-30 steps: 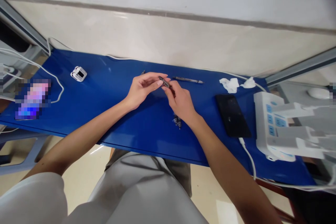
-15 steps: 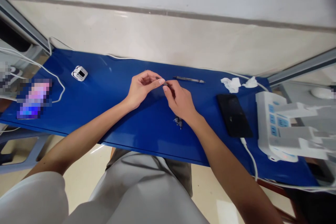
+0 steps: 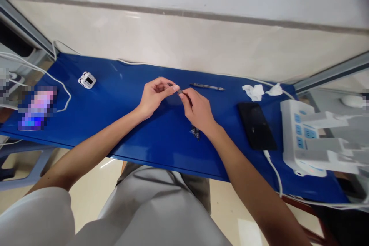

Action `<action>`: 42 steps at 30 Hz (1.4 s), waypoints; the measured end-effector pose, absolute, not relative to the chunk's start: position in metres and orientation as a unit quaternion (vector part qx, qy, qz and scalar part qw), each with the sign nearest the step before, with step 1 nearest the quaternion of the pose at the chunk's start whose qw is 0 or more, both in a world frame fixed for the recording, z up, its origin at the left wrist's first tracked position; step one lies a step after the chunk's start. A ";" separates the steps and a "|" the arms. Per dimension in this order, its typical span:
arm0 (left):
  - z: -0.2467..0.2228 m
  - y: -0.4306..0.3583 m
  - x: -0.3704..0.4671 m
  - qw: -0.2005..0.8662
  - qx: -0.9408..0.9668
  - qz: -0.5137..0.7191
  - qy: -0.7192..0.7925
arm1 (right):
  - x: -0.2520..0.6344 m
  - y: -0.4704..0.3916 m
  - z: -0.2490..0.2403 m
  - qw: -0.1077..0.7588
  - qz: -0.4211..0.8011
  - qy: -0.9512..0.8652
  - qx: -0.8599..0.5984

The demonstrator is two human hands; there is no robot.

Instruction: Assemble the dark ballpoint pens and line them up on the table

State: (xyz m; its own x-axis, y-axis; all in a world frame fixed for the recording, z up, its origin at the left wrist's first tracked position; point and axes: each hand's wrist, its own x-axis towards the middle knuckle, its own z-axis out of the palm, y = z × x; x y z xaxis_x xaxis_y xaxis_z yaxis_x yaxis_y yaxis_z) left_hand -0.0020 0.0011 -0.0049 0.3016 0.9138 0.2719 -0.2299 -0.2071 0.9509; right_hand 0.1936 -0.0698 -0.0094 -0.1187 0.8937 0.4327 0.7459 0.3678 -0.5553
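Over the middle of the blue table (image 3: 115, 96), my left hand (image 3: 155, 96) pinches a slim dark pen-like piece (image 3: 179, 92) between thumb and fingers. My right hand (image 3: 198, 109) meets it from the other side, its fingertips closed on the other end. Most of the piece is hidden by the fingers, so its exact kind is unclear. A grey pen (image 3: 207, 87) lies just beyond my right hand. Beneath my right wrist sit several small dark parts with clear tips (image 3: 195, 132), partly covered by the wrist.
To the right are crumpled white tissues (image 3: 253, 92), a black phone (image 3: 256, 126) on a white cable (image 3: 273, 169), and a white power strip (image 3: 291, 134) with plugged-in chargers. At left stand a small white device (image 3: 87, 80) and a lit phone (image 3: 39, 107). A wall (image 3: 184, 38) rises behind.
Both hands hold nearly the same place. The dark piece shows a little more between the fingertips, and my right fingertips have shifted slightly along it. Nothing else on the table has moved.
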 end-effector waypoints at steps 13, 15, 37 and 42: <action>-0.007 -0.001 0.001 0.586 0.561 0.516 0.274 | 0.193 -0.069 -0.009 0.388 0.092 -0.733 -0.551; -0.006 -0.001 0.000 0.607 0.570 0.494 0.250 | 0.193 -0.070 -0.009 0.390 0.097 -0.724 -0.561; 0.002 0.006 -0.002 0.641 0.482 0.508 0.314 | 0.194 -0.068 -0.009 0.397 0.084 -0.732 -0.546; 0.003 0.008 -0.003 0.631 0.472 0.524 0.323 | 0.193 -0.068 -0.006 0.400 0.081 -0.740 -0.535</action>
